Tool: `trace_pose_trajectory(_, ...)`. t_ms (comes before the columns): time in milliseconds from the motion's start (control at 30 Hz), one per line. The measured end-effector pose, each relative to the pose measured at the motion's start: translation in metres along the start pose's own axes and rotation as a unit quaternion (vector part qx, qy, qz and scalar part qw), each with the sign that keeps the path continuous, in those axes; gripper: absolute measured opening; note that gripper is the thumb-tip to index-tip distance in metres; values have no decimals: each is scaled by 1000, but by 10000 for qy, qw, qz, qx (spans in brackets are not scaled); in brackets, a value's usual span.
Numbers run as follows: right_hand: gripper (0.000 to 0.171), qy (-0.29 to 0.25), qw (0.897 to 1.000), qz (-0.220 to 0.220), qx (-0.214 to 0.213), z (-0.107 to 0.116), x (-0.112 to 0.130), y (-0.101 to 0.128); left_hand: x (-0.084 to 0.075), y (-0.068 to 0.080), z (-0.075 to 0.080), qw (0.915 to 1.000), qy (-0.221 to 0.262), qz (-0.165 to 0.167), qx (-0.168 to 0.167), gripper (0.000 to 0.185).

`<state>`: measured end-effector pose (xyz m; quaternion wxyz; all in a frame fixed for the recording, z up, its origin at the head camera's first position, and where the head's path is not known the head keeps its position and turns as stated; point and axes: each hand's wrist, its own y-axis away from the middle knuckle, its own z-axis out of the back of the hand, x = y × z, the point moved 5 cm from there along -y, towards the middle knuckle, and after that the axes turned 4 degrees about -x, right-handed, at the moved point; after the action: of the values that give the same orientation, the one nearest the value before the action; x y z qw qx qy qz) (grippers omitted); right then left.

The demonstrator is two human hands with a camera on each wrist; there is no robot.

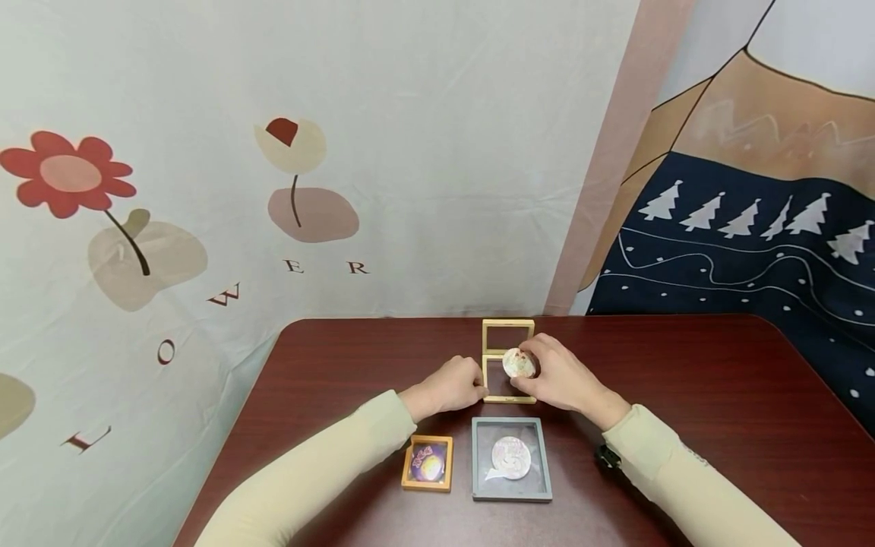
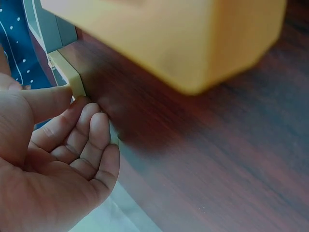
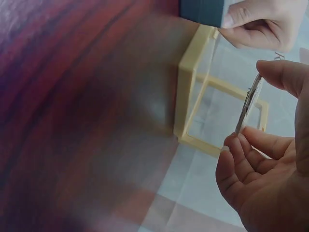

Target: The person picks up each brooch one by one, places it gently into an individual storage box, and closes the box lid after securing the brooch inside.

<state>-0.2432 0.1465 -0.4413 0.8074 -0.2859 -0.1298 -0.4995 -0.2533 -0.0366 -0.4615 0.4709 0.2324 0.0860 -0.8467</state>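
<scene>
Between my hands lies a pale yellow hinged display frame (image 1: 510,399), its two halves swung apart with clear film in each. My left hand (image 1: 451,384) pinches the near left corner of this frame between thumb (image 2: 50,101) and index finger, the other fingers curled in. A round pin badge (image 1: 518,363) with a light printed face is in my right hand (image 1: 563,380), gripped at its rim by thumb and fingertips. Seen edge-on in the right wrist view, the badge (image 3: 248,104) is tilted above the lower half of the frame, with a metal pin on its back.
Nearer me, a grey display frame (image 1: 511,498) holds a whitish round badge (image 1: 511,457). Left of it, partly beside my left sleeve, lies an orange frame (image 1: 427,487) with a purple and yellow badge (image 1: 429,465). A printed cloth hangs behind the dark red table (image 1: 683,365).
</scene>
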Motion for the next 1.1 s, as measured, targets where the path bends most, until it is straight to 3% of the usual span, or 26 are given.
trace_pose_trajectory(433, 47, 188, 9993, 168, 288, -21, -4, -4, -1, 0, 1, 10000, -26, 19, 4, 28)
trace_pose_trajectory(1100, 35, 411, 9968, 570, 377, -30, 2, -7, 2, 0, 1, 10000, 45, 34, 0, 28)
